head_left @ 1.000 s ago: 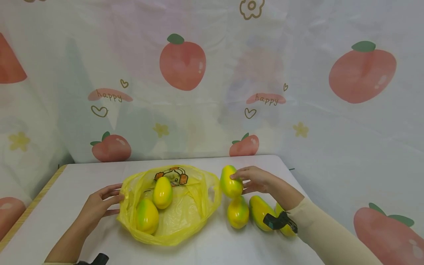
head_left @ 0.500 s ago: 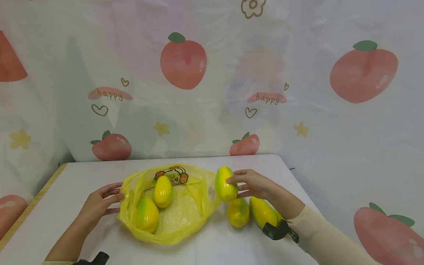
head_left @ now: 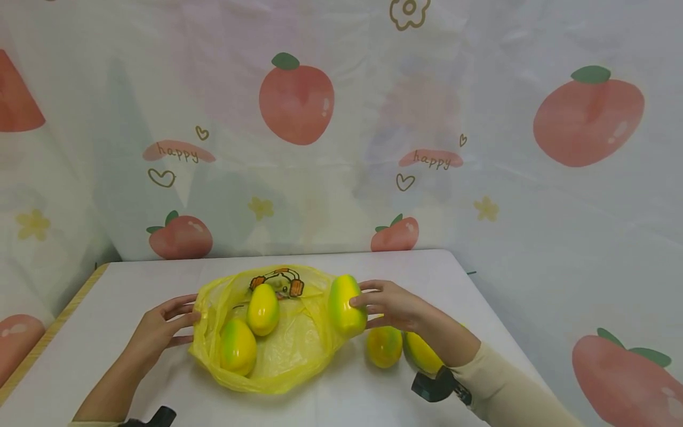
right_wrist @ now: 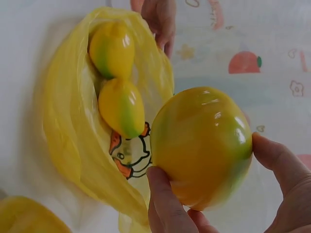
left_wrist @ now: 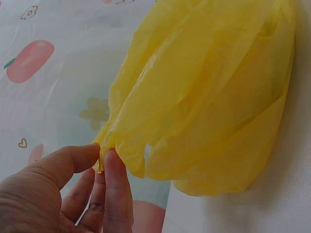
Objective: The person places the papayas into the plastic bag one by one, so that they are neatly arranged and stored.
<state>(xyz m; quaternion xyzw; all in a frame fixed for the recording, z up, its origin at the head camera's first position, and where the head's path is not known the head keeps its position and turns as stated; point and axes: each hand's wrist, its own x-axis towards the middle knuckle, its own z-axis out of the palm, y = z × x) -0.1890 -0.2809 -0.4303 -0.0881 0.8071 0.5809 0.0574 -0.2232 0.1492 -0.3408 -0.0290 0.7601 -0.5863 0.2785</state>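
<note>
A yellow plastic bag (head_left: 290,362) lies spread on the table with its mouth facing up. Inside it rest two yellow-green mangoes, one (head_left: 263,309) farther back and one (head_left: 238,347) nearer the front. My left hand (head_left: 160,326) pinches the bag's left edge between thumb and finger, clear in the left wrist view. With my right hand (head_left: 397,305) I hold a third mango (right_wrist: 201,148) by its sides, above the bag's right rim. Below that hand, two more mangoes sit on the table, one (head_left: 384,347) fully beside the bag and one (head_left: 421,351) partly behind the forearm.
The white table (head_left: 341,397) has a wooden left edge (head_left: 69,311). A fruit-printed curtain (head_left: 341,196) stands close behind it and along both sides. A black wrist camera mount (head_left: 434,385) hangs under the right forearm.
My right hand has carried its mango leftward, from above the loose mangoes to the bag's right rim. The left hand keeps its pinch on the bag and stays in place.
</note>
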